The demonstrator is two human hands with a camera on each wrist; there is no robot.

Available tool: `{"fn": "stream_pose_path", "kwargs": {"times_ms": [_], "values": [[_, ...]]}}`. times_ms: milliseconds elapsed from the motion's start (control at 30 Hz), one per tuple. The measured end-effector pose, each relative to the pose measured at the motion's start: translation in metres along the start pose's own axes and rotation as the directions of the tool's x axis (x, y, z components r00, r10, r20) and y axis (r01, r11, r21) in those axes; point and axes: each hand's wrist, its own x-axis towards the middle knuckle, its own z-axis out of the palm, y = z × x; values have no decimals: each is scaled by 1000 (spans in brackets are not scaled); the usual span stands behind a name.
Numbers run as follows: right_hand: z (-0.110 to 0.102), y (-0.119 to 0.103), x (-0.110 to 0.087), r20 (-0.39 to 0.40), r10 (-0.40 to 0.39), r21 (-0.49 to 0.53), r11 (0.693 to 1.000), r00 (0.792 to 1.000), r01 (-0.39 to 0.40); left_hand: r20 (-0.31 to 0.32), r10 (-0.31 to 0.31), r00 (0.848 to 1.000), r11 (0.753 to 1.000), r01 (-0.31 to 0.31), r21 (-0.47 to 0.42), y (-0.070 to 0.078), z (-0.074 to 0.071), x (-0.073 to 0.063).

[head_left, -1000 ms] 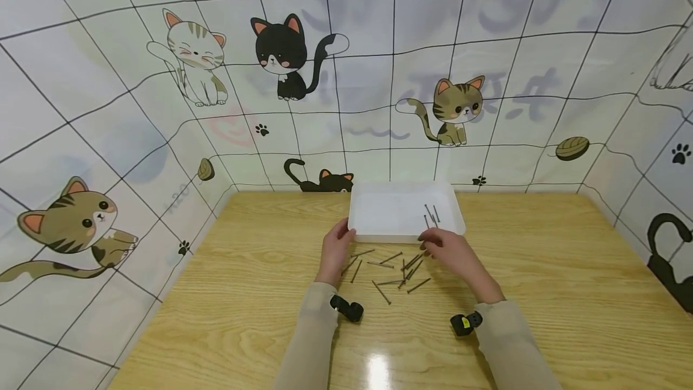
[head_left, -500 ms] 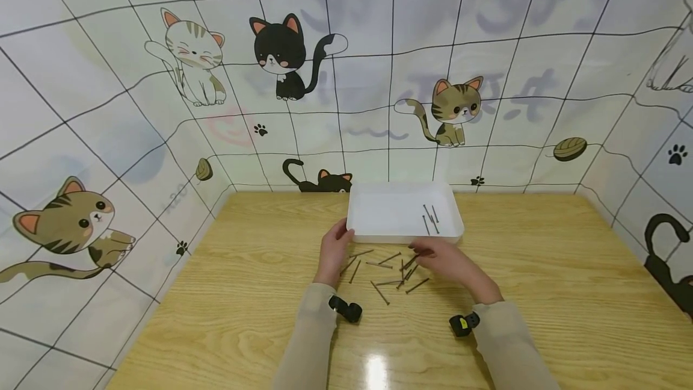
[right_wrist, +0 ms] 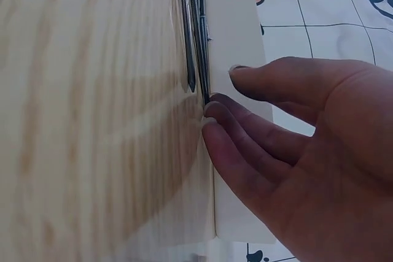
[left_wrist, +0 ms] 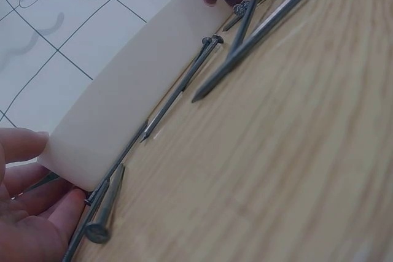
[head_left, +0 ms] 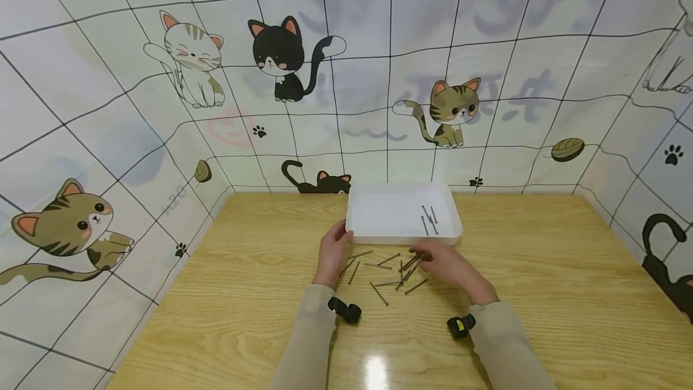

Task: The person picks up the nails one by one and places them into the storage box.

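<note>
A shallow white tray (head_left: pixel 384 212) stands at the back of the table, with several nails (head_left: pixel 425 226) lying in its right part. My left hand (head_left: pixel 331 256) grips the tray's near left corner between thumb and fingers. In front of the tray, more nails (head_left: pixel 378 266) lie scattered on the wood, some crossing in a small heap. My right hand (head_left: pixel 449 266) is low at the right of this heap. In the right wrist view its fingertips (right_wrist: pixel 212 124) reach the table at the pointed ends of some nails (right_wrist: pixel 188 35), and the thumb is held apart from the fingers.
The wooden table (head_left: pixel 243 330) meets a wall (head_left: pixel 368 77) covered in cat pictures and grid lines, right behind the tray. Further nails (left_wrist: pixel 104 213) lie beside the left hand's fingers.
My right hand has drawn back from the tray's front edge to the nails on the table, uncovering the nails in the tray. The left hand stays at the corner.
</note>
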Motion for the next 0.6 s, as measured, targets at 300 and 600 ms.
{"fn": "stream_pose_path", "kwargs": {"times_ms": [300, 600], "values": [[-2, -3, -1, -14, 10, -65, 998, 1000, -11, 1, -11, 1000, 1000, 11, -5, -4, 0, 3], [0, -1, 1, 51, 20, -121, 993, 998, -14, -40, -12, 999, 1000, 13, 20, -22, 0, 15]]}}
